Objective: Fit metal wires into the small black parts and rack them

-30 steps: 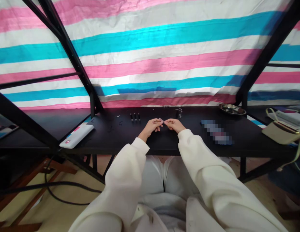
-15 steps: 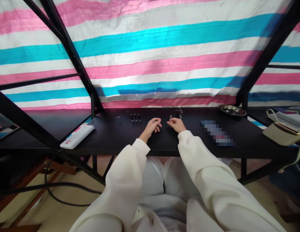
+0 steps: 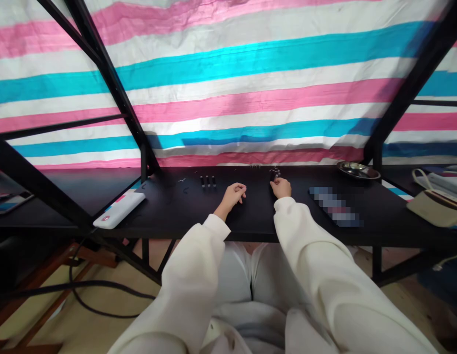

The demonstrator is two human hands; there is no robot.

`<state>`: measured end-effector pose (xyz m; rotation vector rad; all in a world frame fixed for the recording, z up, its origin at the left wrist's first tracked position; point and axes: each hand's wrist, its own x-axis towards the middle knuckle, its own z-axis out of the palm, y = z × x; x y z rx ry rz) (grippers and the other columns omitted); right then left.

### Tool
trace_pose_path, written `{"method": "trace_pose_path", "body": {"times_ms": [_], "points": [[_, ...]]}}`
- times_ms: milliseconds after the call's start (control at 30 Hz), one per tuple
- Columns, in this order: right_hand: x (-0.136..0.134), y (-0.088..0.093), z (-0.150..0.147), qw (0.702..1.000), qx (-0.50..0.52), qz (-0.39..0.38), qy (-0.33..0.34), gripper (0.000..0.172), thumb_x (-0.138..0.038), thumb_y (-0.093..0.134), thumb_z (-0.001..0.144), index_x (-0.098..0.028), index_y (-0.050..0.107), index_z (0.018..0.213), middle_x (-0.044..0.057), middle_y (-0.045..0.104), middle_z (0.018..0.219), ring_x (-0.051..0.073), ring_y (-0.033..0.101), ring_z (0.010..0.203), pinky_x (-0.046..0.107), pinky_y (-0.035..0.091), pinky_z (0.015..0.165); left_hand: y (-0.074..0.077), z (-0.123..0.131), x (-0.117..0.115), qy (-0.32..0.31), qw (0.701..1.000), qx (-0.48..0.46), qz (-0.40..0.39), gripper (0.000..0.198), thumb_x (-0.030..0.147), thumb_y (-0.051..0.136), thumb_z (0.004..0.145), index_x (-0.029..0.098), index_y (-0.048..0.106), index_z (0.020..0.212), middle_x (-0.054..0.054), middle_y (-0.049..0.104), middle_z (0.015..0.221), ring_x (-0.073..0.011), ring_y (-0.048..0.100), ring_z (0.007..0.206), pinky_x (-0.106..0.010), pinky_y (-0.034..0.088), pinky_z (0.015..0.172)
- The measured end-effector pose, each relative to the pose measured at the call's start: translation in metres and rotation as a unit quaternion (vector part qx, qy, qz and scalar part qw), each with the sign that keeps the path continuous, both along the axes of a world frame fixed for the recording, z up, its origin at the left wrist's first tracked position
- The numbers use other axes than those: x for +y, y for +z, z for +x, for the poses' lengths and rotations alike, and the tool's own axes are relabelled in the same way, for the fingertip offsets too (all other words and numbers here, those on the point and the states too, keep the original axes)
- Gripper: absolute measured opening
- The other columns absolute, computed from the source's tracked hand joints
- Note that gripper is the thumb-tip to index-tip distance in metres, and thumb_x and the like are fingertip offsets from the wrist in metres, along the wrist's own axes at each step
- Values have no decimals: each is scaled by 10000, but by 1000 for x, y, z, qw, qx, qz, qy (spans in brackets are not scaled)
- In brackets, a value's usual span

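Observation:
My left hand (image 3: 235,195) hovers just over the black table, its fingers loosely curled and a little apart, with nothing visible in them. To its left, three small black cylinders (image 3: 208,181) with pale ends stand in a row. My right hand (image 3: 281,188) has its thumb and fingertips pinched at a small group of dark cylinders with silvery ends (image 3: 277,173). The fingers partly cover this group, and a small cylinder appears to be between the fingertips.
A white power bank (image 3: 120,210) lies at the left. On the right are a shiny metal dish (image 3: 358,170), a blurred-out flat object (image 3: 333,206) and a beige bag (image 3: 431,209). Thin white scraps (image 3: 182,180) dot the table (image 3: 184,216). Black metal posts (image 3: 118,93) flank a striped sheet.
My right hand has moved right and slightly away from my left hand, to the group of cylinders at the back, carrying the small cylinder. My left hand has hardly moved.

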<state>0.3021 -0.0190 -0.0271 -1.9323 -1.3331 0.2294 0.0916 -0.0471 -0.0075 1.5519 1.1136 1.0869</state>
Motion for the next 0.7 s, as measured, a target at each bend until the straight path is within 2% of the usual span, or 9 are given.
{"method": "trace_pose_path", "body": {"times_ms": [500,700], "points": [[-5,1,6,998,-37,-53,-11,183,-251,563,766,-167,668,889,109,667,913,211,605,895,282,430,751,-2,-1,-1,-13,999,27,17,117,221,538,759,124,567,818,18,566,551,-41,439,338,-171,318,387],[-13,7,11,996,-46,-67,-30,240,-320,594,755,-151,693,893,150,668,898,235,616,873,303,443,730,-3,0,-2,3,999,37,37,115,239,547,749,133,580,777,14,559,534,-40,424,347,-164,316,386]]}}
